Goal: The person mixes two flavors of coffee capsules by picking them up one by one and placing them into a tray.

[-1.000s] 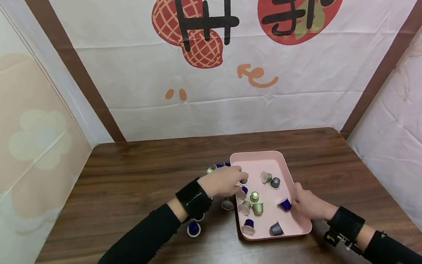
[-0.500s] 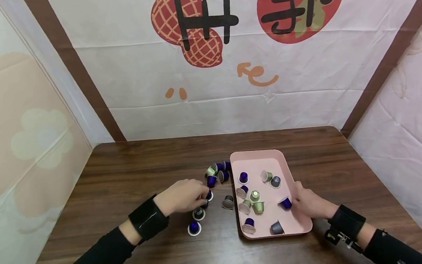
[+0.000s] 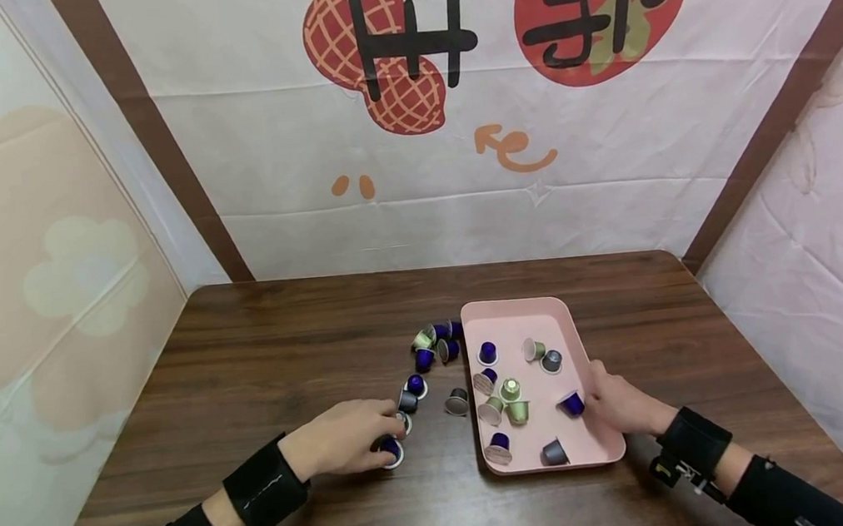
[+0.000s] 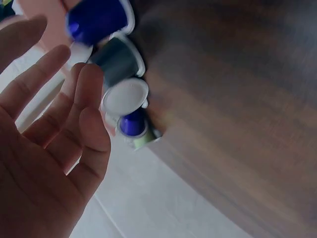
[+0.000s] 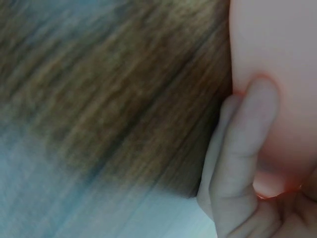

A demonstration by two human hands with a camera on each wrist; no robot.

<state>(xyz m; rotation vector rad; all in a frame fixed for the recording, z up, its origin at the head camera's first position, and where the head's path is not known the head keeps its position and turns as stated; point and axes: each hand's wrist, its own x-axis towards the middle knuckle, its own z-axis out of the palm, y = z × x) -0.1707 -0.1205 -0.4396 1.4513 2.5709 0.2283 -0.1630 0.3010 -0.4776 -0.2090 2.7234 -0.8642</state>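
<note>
In the head view, the pink tray (image 3: 520, 323) lies on the wooden table (image 3: 270, 343), with blue, green and grey capsules scattered inside it. The right hand (image 3: 617, 400) grips the tray's right edge, probably to keep it from sliding. Left of the tray, near its near end, the left hand (image 3: 346, 437) is at an upright blue capsule (image 3: 390, 447), thumb and fingers to either side of it; whether they touch it cannot be told here. From that capsule a loose line of others leads toward the tray's far left corner, where a mixed cluster (image 3: 423, 342) crowds close to the edge. A grey capsule (image 3: 457, 403) lies on its side just beside the tray's left edge. Upright capsules rest on their broad rims, likely their steadiest pose; the tapered bodies probably explain why others lie tipped.

In the left wrist view, the left hand's fingers (image 4: 57, 59) are parted and slightly bent, with no capsule visibly pinched. The capsule line runs beyond the fingertips, and the tray shows at the upper left.

In the right wrist view, the right hand pinches the tray's edge, one fingertip pressed against the pink wall. That hold likely steadies the tray while leaving most of its floor uncovered.
</note>
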